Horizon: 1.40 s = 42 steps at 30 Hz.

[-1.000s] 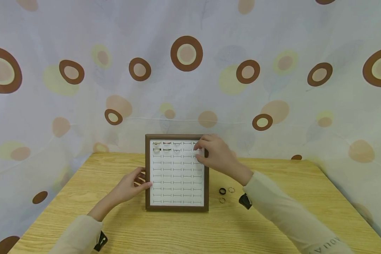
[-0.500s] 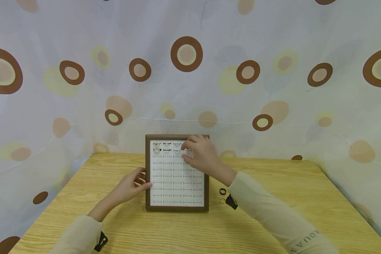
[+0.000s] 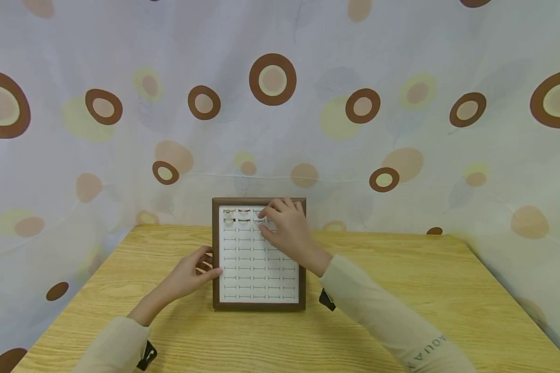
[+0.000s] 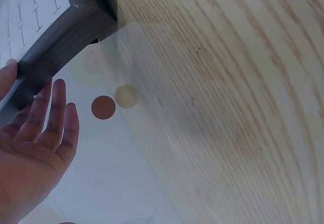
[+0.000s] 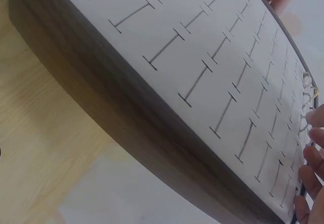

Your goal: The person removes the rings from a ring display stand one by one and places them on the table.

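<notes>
A brown-framed ring display board [image 3: 260,264] with a white slotted face stands on the table. Rings sit in its two top rows at the left, among them a ring [image 3: 244,221] in the second column. My left hand [image 3: 189,274] holds the board's left edge, thumb on the front, fingers behind; the left wrist view shows those fingers [image 4: 58,118] extended past the frame. My right hand [image 3: 287,228] is over the upper middle, thumb and forefinger apart around the third-column rings. In the right wrist view its fingertips [image 5: 311,133] are close to the rings; contact is unclear.
The board stands on a wood-grain table [image 3: 401,290]. Behind it hangs a pale curtain [image 3: 308,140] with brown and yellow ovals. A black device [image 3: 327,299] is at the right sleeve.
My right hand has moved left across the board from its right columns to the third column. Its sleeve now covers the loose rings seen earlier on the table. The left hand has stayed put.
</notes>
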Each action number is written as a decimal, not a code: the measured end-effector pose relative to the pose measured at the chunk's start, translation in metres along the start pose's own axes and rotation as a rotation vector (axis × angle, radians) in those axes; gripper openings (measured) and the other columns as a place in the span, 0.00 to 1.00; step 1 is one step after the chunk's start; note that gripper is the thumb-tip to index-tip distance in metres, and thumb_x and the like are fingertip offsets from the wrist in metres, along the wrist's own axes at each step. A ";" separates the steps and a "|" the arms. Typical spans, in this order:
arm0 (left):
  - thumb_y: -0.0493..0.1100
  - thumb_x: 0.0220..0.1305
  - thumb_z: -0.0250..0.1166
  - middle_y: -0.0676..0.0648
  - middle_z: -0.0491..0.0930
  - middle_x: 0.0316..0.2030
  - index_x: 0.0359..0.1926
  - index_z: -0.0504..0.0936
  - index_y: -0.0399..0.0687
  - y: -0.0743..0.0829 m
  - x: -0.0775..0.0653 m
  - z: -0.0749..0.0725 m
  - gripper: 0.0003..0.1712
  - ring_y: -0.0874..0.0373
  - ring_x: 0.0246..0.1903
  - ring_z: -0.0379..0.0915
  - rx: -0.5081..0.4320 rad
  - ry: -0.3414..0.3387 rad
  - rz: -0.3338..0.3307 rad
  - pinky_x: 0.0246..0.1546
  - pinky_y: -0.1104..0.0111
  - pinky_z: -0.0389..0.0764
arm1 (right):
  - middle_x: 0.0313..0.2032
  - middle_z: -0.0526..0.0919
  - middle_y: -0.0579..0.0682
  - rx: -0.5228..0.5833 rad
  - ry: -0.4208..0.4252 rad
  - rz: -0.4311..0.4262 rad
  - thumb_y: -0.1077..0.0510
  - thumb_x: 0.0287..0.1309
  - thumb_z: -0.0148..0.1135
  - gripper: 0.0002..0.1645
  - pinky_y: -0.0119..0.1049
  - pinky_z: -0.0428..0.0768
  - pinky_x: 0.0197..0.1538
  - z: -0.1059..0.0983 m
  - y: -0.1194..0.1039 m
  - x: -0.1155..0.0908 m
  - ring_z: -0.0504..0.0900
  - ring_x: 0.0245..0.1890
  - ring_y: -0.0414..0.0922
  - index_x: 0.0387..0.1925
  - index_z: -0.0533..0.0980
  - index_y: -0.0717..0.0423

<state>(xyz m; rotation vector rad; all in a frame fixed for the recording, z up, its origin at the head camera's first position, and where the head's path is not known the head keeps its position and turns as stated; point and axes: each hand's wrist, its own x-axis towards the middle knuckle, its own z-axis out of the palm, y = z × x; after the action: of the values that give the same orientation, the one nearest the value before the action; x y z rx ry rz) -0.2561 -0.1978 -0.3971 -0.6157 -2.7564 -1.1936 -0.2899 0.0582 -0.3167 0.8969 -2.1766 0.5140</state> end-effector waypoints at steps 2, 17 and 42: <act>0.50 0.59 0.63 0.41 0.78 0.40 0.54 0.67 0.37 0.000 0.000 0.000 0.29 0.54 0.36 0.77 0.002 0.001 -0.002 0.34 0.69 0.79 | 0.34 0.78 0.45 -0.005 0.029 0.001 0.57 0.47 0.67 0.07 0.39 0.65 0.39 0.003 -0.001 -0.001 0.71 0.38 0.45 0.31 0.80 0.51; 0.50 0.58 0.63 0.41 0.79 0.40 0.54 0.67 0.37 -0.001 0.000 0.001 0.29 0.54 0.36 0.78 -0.004 0.005 0.000 0.35 0.68 0.80 | 0.32 0.77 0.46 -0.025 0.140 0.022 0.58 0.46 0.69 0.04 0.42 0.64 0.42 0.019 -0.002 -0.003 0.69 0.35 0.45 0.26 0.80 0.49; 0.50 0.58 0.63 0.41 0.78 0.40 0.54 0.68 0.37 0.001 0.000 0.000 0.29 0.54 0.36 0.77 0.008 0.000 0.001 0.35 0.69 0.80 | 0.32 0.77 0.46 0.001 0.177 0.010 0.59 0.46 0.68 0.04 0.44 0.64 0.41 0.017 -0.003 -0.002 0.70 0.35 0.45 0.24 0.79 0.49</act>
<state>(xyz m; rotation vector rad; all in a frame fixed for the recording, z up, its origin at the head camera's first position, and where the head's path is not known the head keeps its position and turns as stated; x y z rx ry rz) -0.2561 -0.1973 -0.3964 -0.6157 -2.7587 -1.1824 -0.2951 0.0471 -0.3293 0.8099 -2.0219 0.5768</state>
